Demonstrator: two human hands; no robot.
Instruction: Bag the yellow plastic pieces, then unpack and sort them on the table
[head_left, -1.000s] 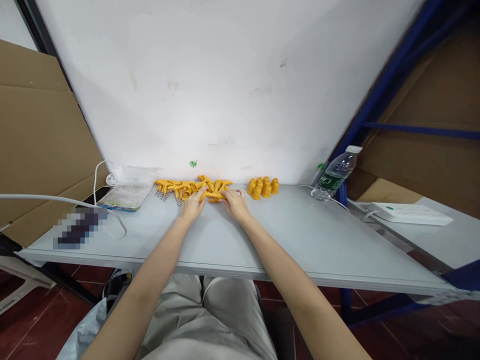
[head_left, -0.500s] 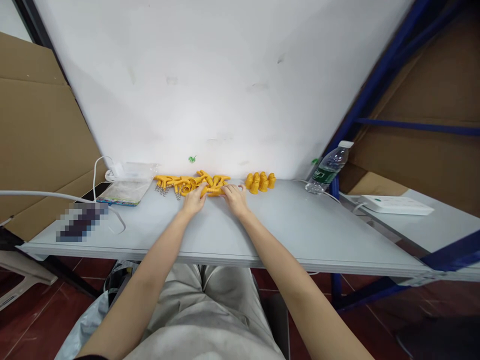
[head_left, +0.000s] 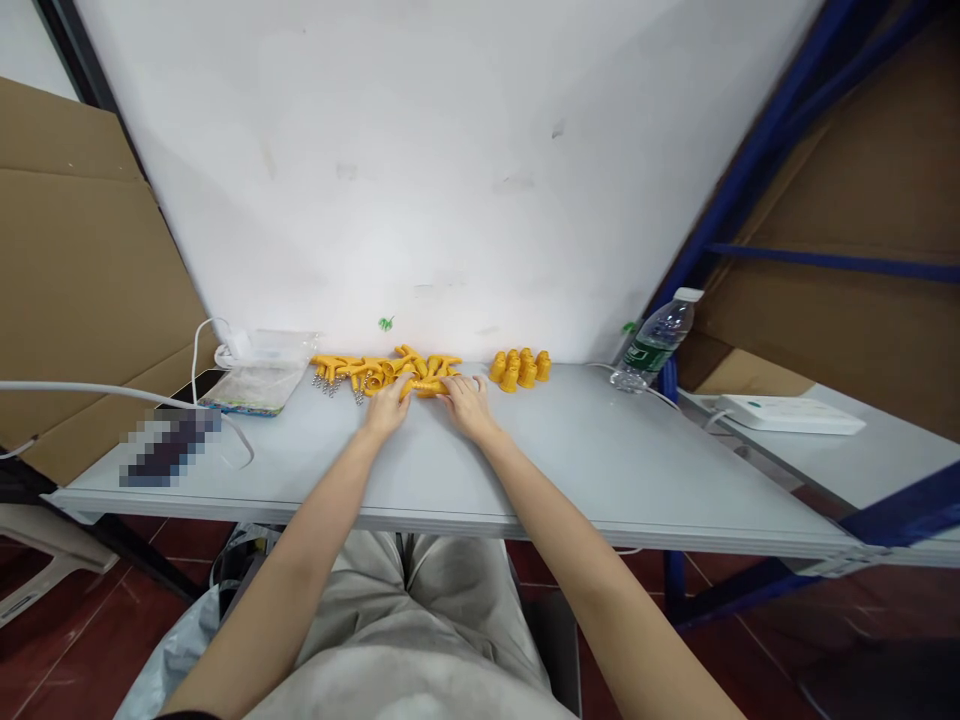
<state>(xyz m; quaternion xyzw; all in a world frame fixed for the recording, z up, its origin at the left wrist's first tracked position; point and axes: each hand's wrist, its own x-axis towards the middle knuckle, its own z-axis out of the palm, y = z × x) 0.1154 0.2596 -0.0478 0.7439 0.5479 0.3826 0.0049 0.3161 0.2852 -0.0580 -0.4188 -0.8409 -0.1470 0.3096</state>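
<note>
Both of my hands meet at the front of a heap of yellow plastic parts [head_left: 349, 366]. My left hand [head_left: 388, 410] is closed on one end of a ribbed yellow plastic piece [head_left: 427, 387]. The fingers of my right hand [head_left: 467, 404] curl over its other end, so both ends are hidden. Small shiny metal pieces [head_left: 330, 385] hang or lie along the front of the heap; I cannot make out their exact kind. To the right of my right hand, several yellow cup-shaped pieces [head_left: 528, 374] stand in a cluster.
A plastic bottle [head_left: 654, 345] leans at the right by a blue post. A clear bag [head_left: 259, 380], a white cable [head_left: 90, 387] and a blurred-out dark item [head_left: 169, 450] lie at the left. The white panel [head_left: 465, 180] rises behind the table [head_left: 600, 460].
My right fingers have curled in closer over the yellow piece. Otherwise the hands stay in nearly the same spot, and the view has shifted slightly.
</note>
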